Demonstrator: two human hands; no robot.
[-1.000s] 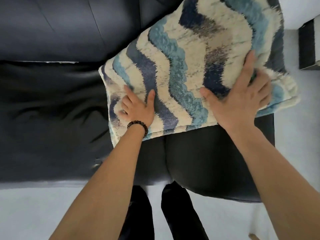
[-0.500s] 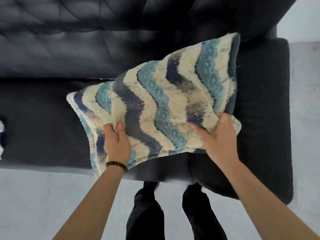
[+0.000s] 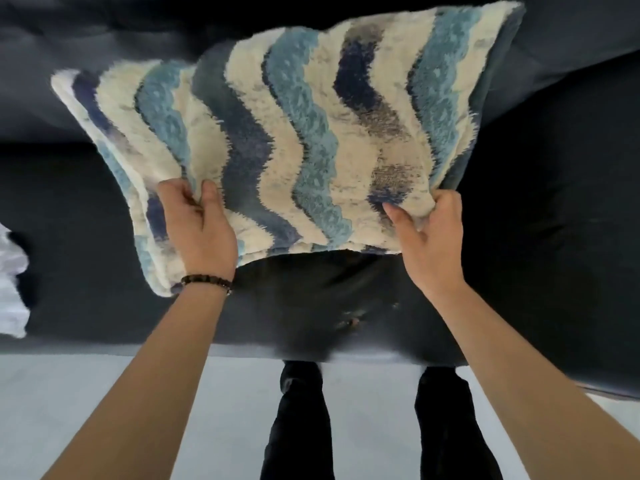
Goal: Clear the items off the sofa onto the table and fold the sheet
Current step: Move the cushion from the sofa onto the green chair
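A fluffy cushion (image 3: 294, 133) with wavy cream, light-blue and navy stripes hangs lifted above the black sofa (image 3: 536, 220). My left hand (image 3: 199, 226), with a bead bracelet at the wrist, pinches the cushion's near left part. My right hand (image 3: 429, 237) grips its near right corner. A bit of white crumpled sheet (image 3: 12, 282) lies on the seat at the far left edge of view, mostly out of frame.
The sofa's dark seat and backrest fill the upper view. A pale grey floor (image 3: 104, 410) lies in front of the sofa. My legs in black trousers (image 3: 301, 427) stand close to the seat's front edge.
Both hands went from lying flat on the cushion to gripping its near edge. The cushion has come up off the seat toward me. The white sheet has entered at the left.
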